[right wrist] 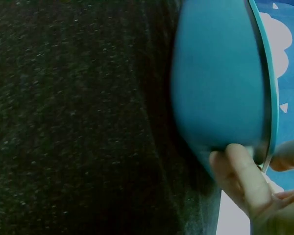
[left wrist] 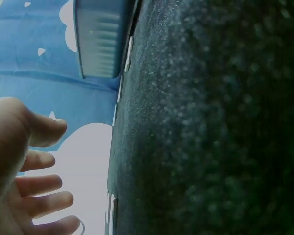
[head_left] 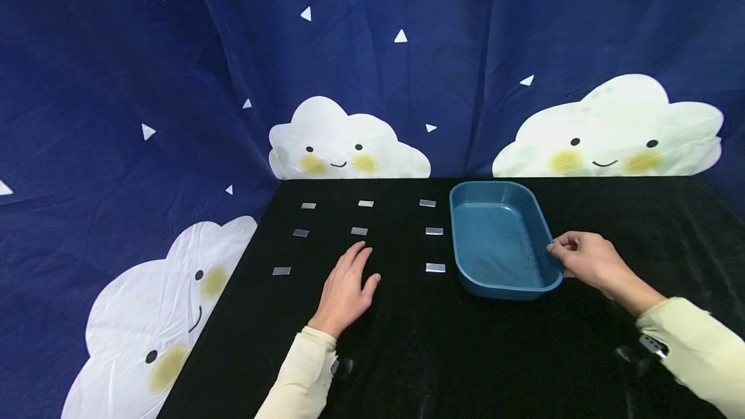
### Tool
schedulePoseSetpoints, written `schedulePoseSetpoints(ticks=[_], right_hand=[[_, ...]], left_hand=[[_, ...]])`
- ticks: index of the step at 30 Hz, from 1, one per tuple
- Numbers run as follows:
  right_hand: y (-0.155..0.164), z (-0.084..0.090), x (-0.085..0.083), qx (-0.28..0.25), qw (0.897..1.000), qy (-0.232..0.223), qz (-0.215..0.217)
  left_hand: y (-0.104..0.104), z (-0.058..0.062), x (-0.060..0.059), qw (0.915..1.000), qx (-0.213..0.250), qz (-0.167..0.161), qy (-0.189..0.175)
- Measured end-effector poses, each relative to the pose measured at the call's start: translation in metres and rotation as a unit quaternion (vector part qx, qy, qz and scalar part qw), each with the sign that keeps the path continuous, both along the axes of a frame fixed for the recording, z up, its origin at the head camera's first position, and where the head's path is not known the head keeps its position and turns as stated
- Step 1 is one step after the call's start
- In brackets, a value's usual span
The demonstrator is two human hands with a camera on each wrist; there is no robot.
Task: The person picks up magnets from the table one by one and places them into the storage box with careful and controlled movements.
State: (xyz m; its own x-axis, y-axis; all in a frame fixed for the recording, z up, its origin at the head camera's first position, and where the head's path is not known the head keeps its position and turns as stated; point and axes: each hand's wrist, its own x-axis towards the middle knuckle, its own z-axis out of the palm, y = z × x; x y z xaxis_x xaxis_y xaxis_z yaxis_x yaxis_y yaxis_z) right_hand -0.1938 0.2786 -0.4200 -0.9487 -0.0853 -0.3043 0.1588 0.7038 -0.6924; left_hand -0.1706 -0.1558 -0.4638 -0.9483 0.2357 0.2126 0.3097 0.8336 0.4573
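A blue rectangular plastic bin (head_left: pixel 495 238) with rounded corners stands on the black cloth, nothing inside it. My right hand (head_left: pixel 590 260) pinches its right rim near the front corner. In the right wrist view, the fingers (right wrist: pixel 247 176) lie against the bin's outer wall (right wrist: pixel 225 73), thumb on the rim's other side. Left of the bin, my left hand (head_left: pixel 346 290) hovers over the cloth with fingers extended and holds nothing. Its fingertips come close to a small silvery rectangle (head_left: pixel 359 231). The left wrist view shows that hand's fingers (left wrist: pixel 44 186) spread and relaxed.
Several small silvery rectangles lie in rough rows left of the bin, among them one by its wall (head_left: pixel 435 268) and one at the far left (head_left: pixel 282 271). A blue curtain (head_left: pixel 361 50) with white clouds rises behind the black-covered table (head_left: pixel 407 354) and along its left side.
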Motion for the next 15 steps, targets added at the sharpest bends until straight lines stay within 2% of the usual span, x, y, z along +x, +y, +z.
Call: schedulePoseSetpoints(ticks=[7,15], right_hand=[[0.0016,-0.0046,-0.0007,-0.014,1.000,0.002,0.011],[0.0023,-0.0055,0.0006,-0.020,1.000,-0.013,-0.001]], left_hand=[[-0.0053,0.0018,0.0005,0.9999,0.002,0.013,0.005],[-0.0068,-0.0003,0.0011,1.0000,0.005,0.004,0.005]])
